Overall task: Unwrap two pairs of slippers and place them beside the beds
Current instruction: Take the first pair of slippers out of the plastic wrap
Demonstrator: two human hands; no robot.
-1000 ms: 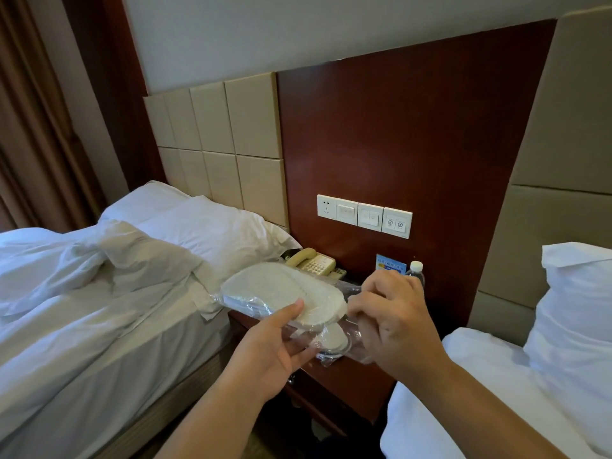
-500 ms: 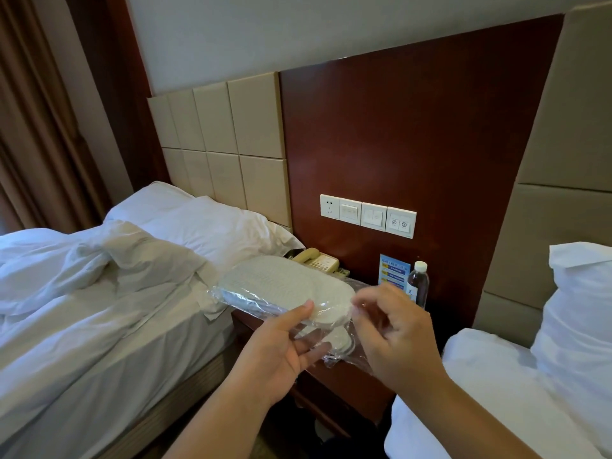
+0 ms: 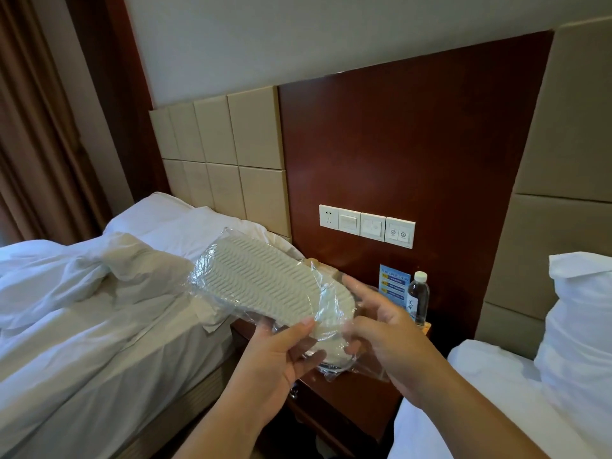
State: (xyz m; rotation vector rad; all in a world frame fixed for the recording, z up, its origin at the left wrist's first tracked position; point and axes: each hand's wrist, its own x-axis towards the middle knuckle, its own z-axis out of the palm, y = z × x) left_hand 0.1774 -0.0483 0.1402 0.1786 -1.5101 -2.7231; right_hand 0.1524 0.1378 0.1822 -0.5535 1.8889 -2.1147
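A pair of white slippers [image 3: 261,279] sits sealed in a clear plastic bag, ribbed sole facing up, held above the gap between two beds. My left hand [image 3: 281,352] grips the heel end from below, thumb on the sole. My right hand [image 3: 381,329] pinches the loose plastic wrap [image 3: 334,369] at that same end. The left bed [image 3: 99,326] has rumpled white sheets. The right bed [image 3: 496,376] shows a white sheet corner and pillow. No second slipper pair is visible.
A dark wooden nightstand [image 3: 347,399] stands between the beds under my hands. On it are a water bottle [image 3: 418,298] and a blue card [image 3: 394,284]. Wall switches [image 3: 366,225] sit on the wood panel; brown curtains [image 3: 39,127] hang at the left.
The wrapped slippers have tilted, toe end lifting up and left so the ribbed sole shows fully. My right hand has shifted from the bag's top to pinching the plastic at the heel end.
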